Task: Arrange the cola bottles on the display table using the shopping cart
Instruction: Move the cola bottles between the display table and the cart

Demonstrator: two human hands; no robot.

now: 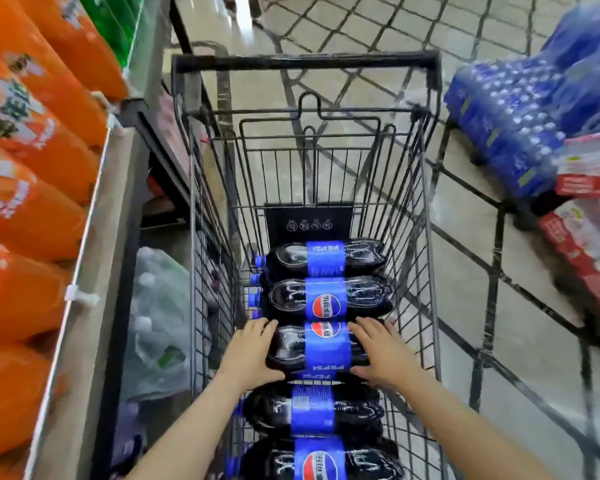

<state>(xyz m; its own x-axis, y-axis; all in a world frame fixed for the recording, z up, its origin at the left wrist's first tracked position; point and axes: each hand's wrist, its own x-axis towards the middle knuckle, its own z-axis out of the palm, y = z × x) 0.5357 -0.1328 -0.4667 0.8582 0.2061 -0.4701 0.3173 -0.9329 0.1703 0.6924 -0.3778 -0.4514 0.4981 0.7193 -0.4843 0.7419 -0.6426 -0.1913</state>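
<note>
A black wire shopping cart (426, 216) stands in front of me with several large cola bottles lying crosswise in it, dark with blue labels and blue caps to the left. Both my hands are on the middle cola bottle (324, 351). My left hand (248, 351) holds its neck end, fingers laid over the top and thumb underneath. My right hand (380, 351) holds its base end the same way. Another bottle (323, 299) lies just beyond it and one (312, 410) just nearer.
On the left is a display shelf (84, 258) with rows of orange soda bottles (32, 174) and green ones behind. Shrink-wrapped packs of clear bottles (160, 323) lie under it. Blue packs (520, 133) and red packs (589, 244) are stacked on the tiled floor to the right.
</note>
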